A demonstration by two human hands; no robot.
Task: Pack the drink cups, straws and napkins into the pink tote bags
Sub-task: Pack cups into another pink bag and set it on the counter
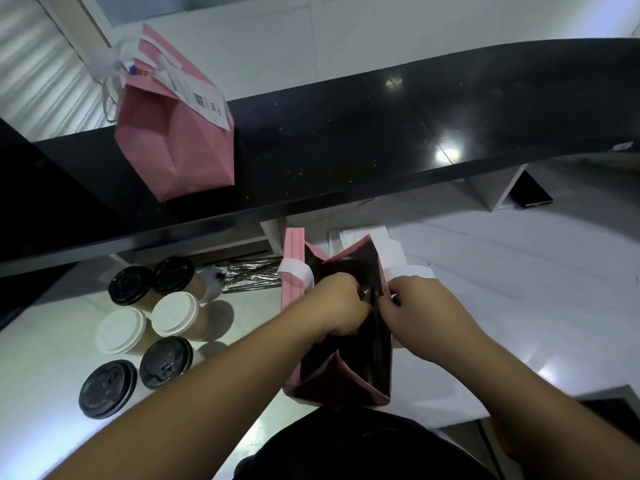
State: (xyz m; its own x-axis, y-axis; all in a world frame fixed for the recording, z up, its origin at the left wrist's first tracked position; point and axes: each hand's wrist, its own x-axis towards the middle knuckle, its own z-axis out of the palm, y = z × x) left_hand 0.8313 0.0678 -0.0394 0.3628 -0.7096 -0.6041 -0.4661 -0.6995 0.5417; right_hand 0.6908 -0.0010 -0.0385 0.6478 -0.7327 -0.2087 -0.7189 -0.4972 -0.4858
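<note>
My left hand (341, 303) and right hand (415, 306) each pinch the rim of the open bag (343, 372), standing on the tabletop (519, 289). I should spread the mouth wide and square so the cups (145, 323) beside it drop in upright.
</note>
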